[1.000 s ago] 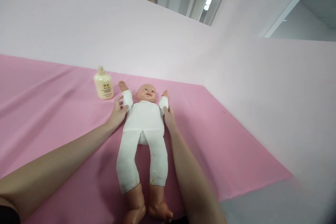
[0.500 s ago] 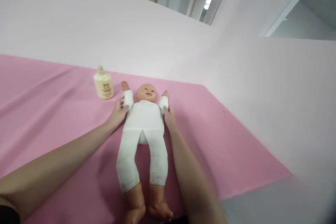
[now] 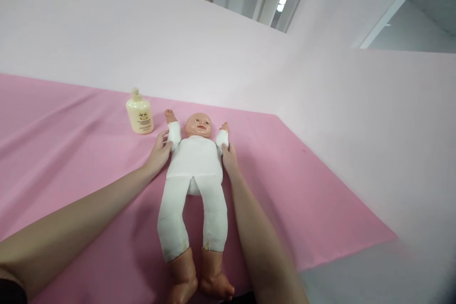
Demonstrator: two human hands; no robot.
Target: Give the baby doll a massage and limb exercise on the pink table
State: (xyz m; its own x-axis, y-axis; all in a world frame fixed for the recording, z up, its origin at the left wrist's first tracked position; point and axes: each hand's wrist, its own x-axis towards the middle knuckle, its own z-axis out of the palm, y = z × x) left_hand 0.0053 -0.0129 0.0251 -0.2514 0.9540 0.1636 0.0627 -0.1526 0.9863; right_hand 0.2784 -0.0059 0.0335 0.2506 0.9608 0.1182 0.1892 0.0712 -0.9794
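A baby doll [image 3: 194, 159] lies on its back, its head at the far end and its bare feet toward me. Its body, arms and legs are white, while the head, hands and feet are skin-toned plastic. My left hand [image 3: 160, 152] holds the doll's arm on the left side, thumb on top and the other fingers partly hidden behind the arm. On the other side my right hand [image 3: 230, 157] grips the opposite upper arm, with its thumb in front and most fingers out of sight. Both doll arms point up beside the head.
A pale yellow pump bottle [image 3: 140, 113] stands upright just left of the doll's raised hand. Pink cloth [image 3: 309, 209] covers the table, with creases on the left. White walls [image 3: 199, 57] rise behind and to the right, with window openings above.
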